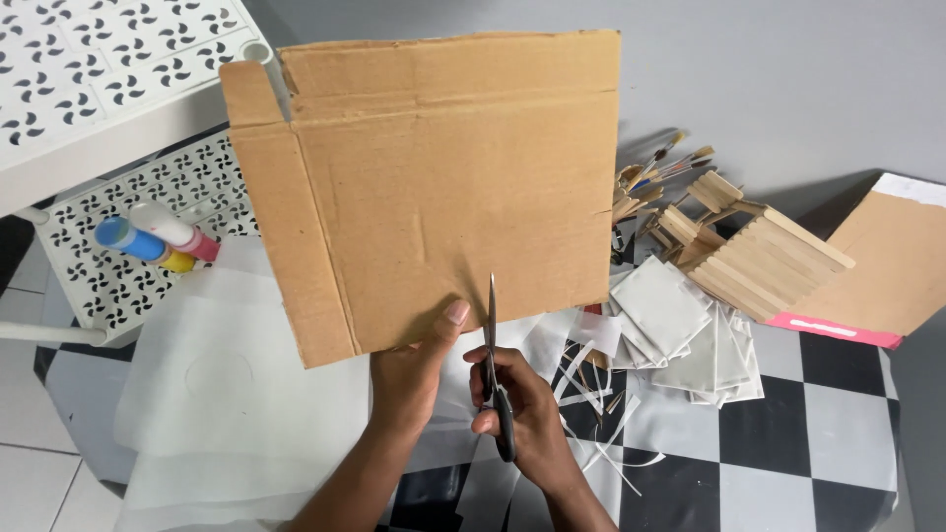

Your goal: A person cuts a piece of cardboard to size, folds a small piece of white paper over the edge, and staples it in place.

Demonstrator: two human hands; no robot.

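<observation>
My left hand (409, 379) pinches the bottom edge of the cardboard (424, 187), thumb pressed on its front face, and holds the sheet upright above the floor (828, 433), which is checkered black and white. My right hand (522, 409) is closed around the handles of the scissors (496, 379), fingers through the loops. The blades point straight up, their tip touching the cardboard's bottom edge just right of my thumb; I cannot tell how far apart the blades stand. Under my hands lie paper strips (601, 433) and a large translucent sheet (227, 394). Near the floor's right edge sits a stack of white squares (680, 325), and behind it a stick model (749, 251) with brushes (660, 167) beside it. A flat box (892, 261) leans at the far right. On the white rack (128, 286) at the left lie paint bottles (158, 241).
</observation>
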